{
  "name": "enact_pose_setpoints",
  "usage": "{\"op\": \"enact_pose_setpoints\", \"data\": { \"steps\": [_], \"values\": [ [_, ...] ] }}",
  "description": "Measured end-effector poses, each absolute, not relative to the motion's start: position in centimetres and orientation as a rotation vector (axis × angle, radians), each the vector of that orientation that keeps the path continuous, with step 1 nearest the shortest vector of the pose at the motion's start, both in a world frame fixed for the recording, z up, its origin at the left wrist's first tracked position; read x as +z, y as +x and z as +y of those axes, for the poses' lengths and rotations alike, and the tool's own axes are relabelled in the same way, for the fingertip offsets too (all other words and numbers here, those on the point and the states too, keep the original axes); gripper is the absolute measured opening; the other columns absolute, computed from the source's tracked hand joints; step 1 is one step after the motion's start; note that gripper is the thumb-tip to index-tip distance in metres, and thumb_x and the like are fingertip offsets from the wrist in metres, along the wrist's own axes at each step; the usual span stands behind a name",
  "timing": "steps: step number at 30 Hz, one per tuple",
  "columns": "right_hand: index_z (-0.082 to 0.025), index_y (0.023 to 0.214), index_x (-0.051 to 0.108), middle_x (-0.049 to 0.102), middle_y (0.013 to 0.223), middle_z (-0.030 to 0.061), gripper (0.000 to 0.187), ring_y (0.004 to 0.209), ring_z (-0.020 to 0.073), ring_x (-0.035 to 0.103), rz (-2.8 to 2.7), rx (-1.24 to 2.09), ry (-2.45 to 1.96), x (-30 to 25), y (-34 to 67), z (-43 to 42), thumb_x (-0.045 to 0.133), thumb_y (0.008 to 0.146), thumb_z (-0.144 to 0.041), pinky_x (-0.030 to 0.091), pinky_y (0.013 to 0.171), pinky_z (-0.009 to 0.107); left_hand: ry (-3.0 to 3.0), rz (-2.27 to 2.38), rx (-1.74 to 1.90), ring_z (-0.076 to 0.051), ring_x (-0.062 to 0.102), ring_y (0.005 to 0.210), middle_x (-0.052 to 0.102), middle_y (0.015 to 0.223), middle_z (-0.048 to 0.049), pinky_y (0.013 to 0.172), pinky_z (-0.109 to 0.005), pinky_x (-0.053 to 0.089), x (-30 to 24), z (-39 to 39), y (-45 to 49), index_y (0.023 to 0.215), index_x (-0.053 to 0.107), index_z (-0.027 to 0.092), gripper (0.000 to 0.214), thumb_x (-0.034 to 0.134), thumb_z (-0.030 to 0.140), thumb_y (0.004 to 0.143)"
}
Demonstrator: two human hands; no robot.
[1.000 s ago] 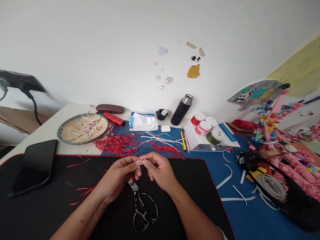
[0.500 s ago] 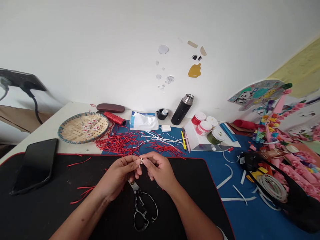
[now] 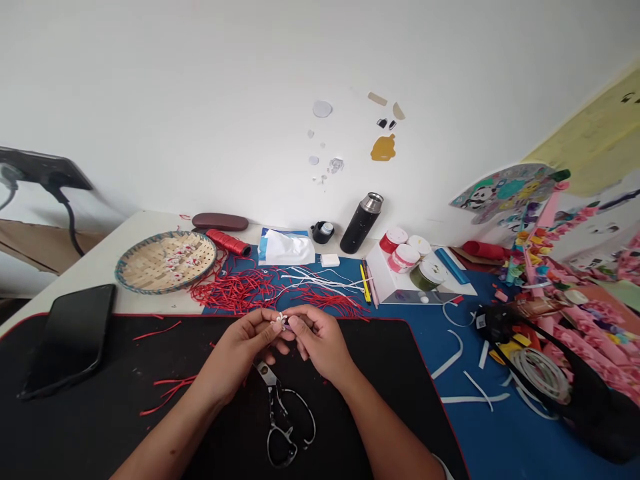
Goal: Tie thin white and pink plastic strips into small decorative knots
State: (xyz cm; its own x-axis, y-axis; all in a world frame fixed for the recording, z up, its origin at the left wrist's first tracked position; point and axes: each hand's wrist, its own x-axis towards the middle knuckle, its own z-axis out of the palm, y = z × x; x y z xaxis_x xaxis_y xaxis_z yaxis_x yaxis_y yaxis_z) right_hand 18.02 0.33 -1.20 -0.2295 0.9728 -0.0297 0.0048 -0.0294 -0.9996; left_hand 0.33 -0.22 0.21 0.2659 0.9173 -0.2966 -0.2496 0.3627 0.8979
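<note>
at the front edge of the black desk mat [image 3: 350, 427], both hands are raised over the work area with the wrists apart and the fingers drawn in. the left hand [image 3: 235, 350] is curled, its thumb and forefinger pinching a small white flower-shaped piece [image 3: 281, 322]. the right hand [image 3: 320, 340] is also curled, its fingertips closed on the same piece from the other side. the piece sits between the two hands, above the mat and just short of the mat's far edge. its fine detail is too small to make out.

directly below the hands, a pair of scissors [image 3: 283, 417] with dark looped handles lies on the mat, blades pointing up toward the left hand and not touching it. loose red strips [image 3: 170, 390] lie on the mat left of the hands. a black phone [image 3: 67, 340] lies face up near the mat's left end.

beyond the mat, a heap of red strips [image 3: 235, 290] and a bundle of white strips [image 3: 320, 280] lie on a blue mat [image 3: 500, 427]. a round woven tray [image 3: 120, 270] holds small red and white pieces. a red spool [image 3: 229, 243], a tissue packet [image 3: 286, 247], a black flask [image 3: 361, 223] and small jars [image 3: 395, 240] stand along the back. white strips [image 3: 450, 357] lie at right, next to a black bag [image 3: 590, 413].
</note>
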Motion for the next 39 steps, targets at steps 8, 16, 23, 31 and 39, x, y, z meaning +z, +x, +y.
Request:
{"op": "enact_pose_setpoints", "data": {
  "steps": [8,16,23,31,39],
  "values": [
    [-0.018,0.092,0.068,0.063,0.067,-0.0031,0.036,0.042,0.0069,0.045,-1.363,1.383,-1.139,-1.5,18.1,0.4,0.068,0.096,-0.054,0.032,0.041,0.019,1.025,1.030,0.912,-0.021,0.071,0.071,0.074,0.075,-0.0032,0.058,-0.028,0.052,0.3,-0.2,0.5,0.089,0.067,0.021,0.040,0.084,0.056,0.081],
    [-0.019,0.088,0.069,0.049,0.053,-0.0084,0.029,0.041,0.0077,0.042,-1.423,1.358,-1.152,-1.2,18.4,0.5,0.067,0.098,-0.046,0.030,0.043,0.020,1.157,1.125,1.012,-0.020,0.066,0.068,0.073,0.078,0.0002,0.057,-0.027,0.050,0.9,-0.4,0.2,0.109,0.072,0.025,0.039,0.085,0.046,0.080],
    [-0.018,0.090,0.068,0.050,0.055,-0.0081,0.032,0.040,0.0075,0.043,-1.402,1.401,-1.144,-1.4,18.2,0.4,0.066,0.098,-0.050,0.031,0.042,0.020,1.161,1.139,1.004,-0.019,0.065,0.065,0.074,0.075,-0.0013,0.057,-0.028,0.051,1.1,-0.5,0.5,0.095,0.078,0.024,0.028,0.086,0.045,0.079],
    [-0.018,0.090,0.068,0.051,0.055,-0.0082,0.035,0.040,0.0075,0.043,-1.360,1.451,-1.155,-1.0,18.1,0.5,0.067,0.095,-0.053,0.031,0.041,0.019,1.061,1.127,1.001,-0.020,0.068,0.066,0.077,0.078,-0.0026,0.059,-0.030,0.056,0.8,-0.3,0.4,0.096,0.078,0.022,0.035,0.091,0.044,0.072],
    [-0.018,0.090,0.067,0.051,0.056,-0.0084,0.034,0.039,0.0072,0.044,-1.344,1.472,-1.122,-0.9,18.2,0.5,0.067,0.096,-0.051,0.029,0.040,0.019,0.992,1.088,1.002,-0.020,0.071,0.066,0.077,0.073,-0.0012,0.063,-0.031,0.058,0.5,-0.2,0.4,0.093,0.075,0.021,0.038,0.095,0.043,0.069]
  ]
}}
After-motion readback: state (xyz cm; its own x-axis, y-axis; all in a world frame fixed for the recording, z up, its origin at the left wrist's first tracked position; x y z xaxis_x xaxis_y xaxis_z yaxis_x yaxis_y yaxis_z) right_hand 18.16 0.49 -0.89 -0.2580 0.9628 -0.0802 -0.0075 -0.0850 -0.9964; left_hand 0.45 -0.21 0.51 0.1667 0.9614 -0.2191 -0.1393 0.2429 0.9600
